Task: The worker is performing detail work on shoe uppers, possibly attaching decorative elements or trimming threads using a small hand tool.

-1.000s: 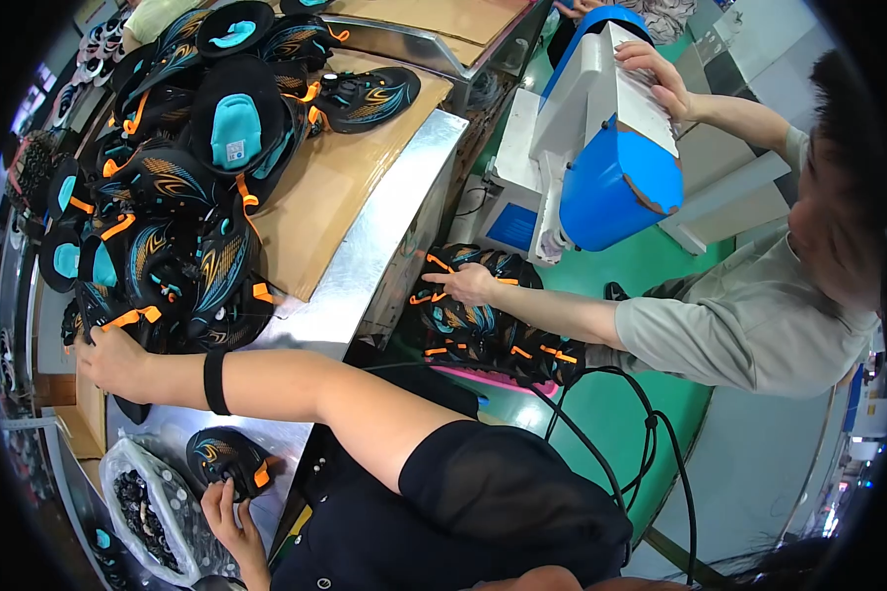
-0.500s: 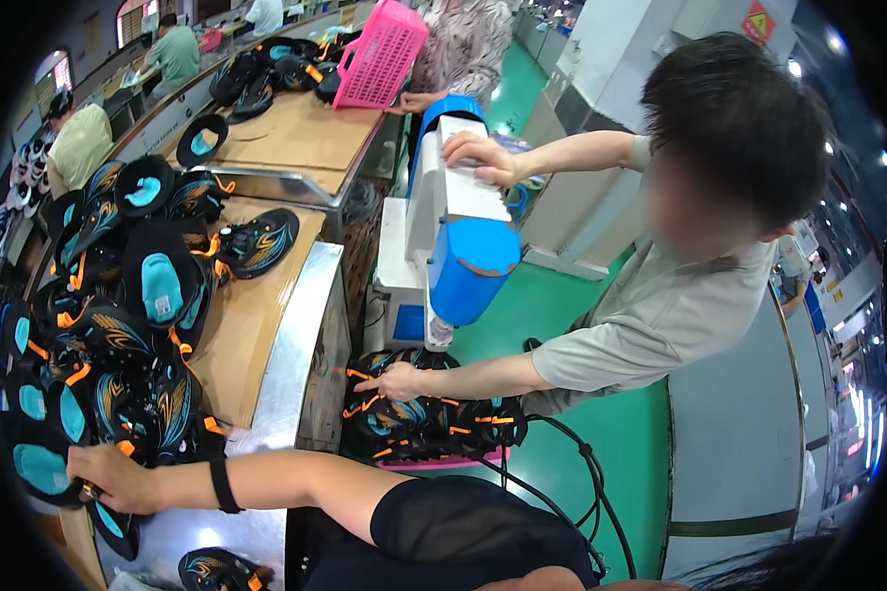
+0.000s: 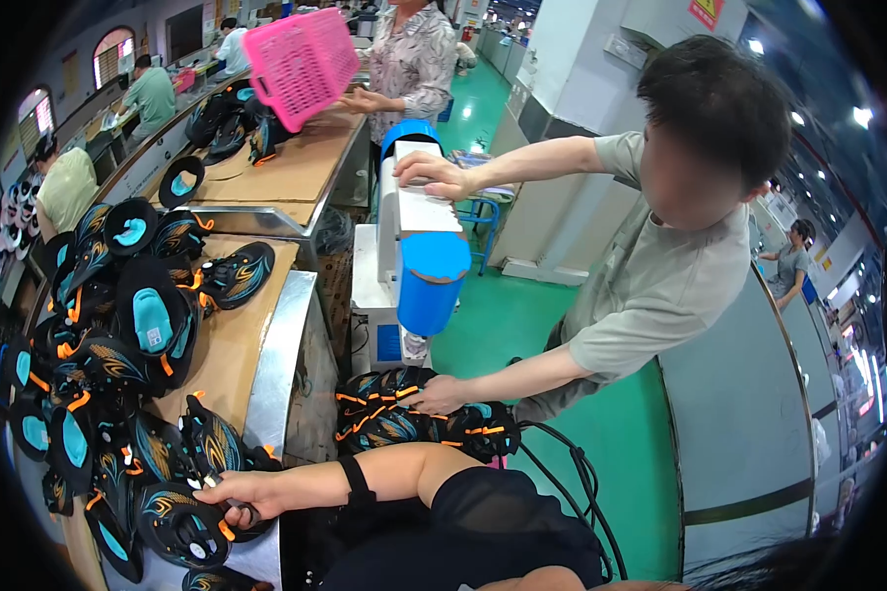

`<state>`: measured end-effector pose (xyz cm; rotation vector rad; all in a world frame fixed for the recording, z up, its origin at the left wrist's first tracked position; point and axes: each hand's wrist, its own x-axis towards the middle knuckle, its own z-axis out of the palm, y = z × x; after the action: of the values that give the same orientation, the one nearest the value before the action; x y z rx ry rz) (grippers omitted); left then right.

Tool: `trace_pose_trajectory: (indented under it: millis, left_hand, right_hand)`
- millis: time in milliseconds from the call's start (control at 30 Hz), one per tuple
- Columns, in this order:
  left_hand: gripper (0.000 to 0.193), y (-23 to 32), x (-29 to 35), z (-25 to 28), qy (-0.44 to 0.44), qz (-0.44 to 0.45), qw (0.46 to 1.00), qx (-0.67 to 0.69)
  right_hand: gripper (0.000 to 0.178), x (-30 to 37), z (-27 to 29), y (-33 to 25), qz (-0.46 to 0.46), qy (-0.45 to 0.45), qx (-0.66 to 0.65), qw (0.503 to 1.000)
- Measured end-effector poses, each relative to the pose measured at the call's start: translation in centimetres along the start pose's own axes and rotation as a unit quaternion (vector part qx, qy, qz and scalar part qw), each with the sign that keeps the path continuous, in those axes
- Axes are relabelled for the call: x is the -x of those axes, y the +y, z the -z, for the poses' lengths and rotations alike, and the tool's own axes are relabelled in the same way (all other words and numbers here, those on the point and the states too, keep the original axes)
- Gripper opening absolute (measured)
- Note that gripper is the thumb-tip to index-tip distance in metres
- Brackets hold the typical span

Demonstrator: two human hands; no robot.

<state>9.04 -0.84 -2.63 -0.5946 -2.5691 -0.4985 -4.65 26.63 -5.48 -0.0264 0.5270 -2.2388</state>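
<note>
My right hand (image 3: pixel 241 497) is closed around small scissors (image 3: pixel 208 482) with a dark loop handle and a bright tip, partly hidden by the fingers. Directly beside it lies a black shoe upper (image 3: pixel 179 525) with gold and turquoise patterning and an orange tab. Another patterned upper (image 3: pixel 212 435) rests just beyond the hand. A heap of such uppers (image 3: pixel 108 360), some showing turquoise insides, covers the left of the table. No part of my left hand shows.
Facing me, a co-worker rests one hand on a blue-and-white machine (image 3: pixel 429 217) and the other on a lower stack of uppers (image 3: pixel 389 430). Another person is by a tilted pink basket (image 3: pixel 306 64). Cardboard (image 3: pixel 232 369) lines the metal-edged table (image 3: pixel 284 340). Black cables (image 3: pixel 581 483) hang nearby.
My right hand has drawn back from the heap's left edge toward me. The pink basket has shifted left. The co-worker's lower hand has slid right over the stacked uppers. The view has shifted.
</note>
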Motion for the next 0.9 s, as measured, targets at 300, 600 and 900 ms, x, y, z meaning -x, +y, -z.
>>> trace_pose_trajectory:
  millis: [300,600,900]
  left_hand:
    - [0.03,0.5,-0.3,0.0,0.011,0.034,0.999,0.019]
    - [0.029,0.6,0.0,0.2,0.018,0.062,0.997,0.035]
    - [0.028,0.7,0.2,0.2,0.017,0.075,0.996,0.048]
  right_hand:
    - [0.024,-2.2,-1.3,-0.6,0.085,0.071,0.235,0.966]
    - [0.029,-5.8,-0.9,0.0,0.1,0.108,0.45,0.881]
    - [0.028,-4.8,-1.7,0.1,0.039,0.111,0.398,0.91]
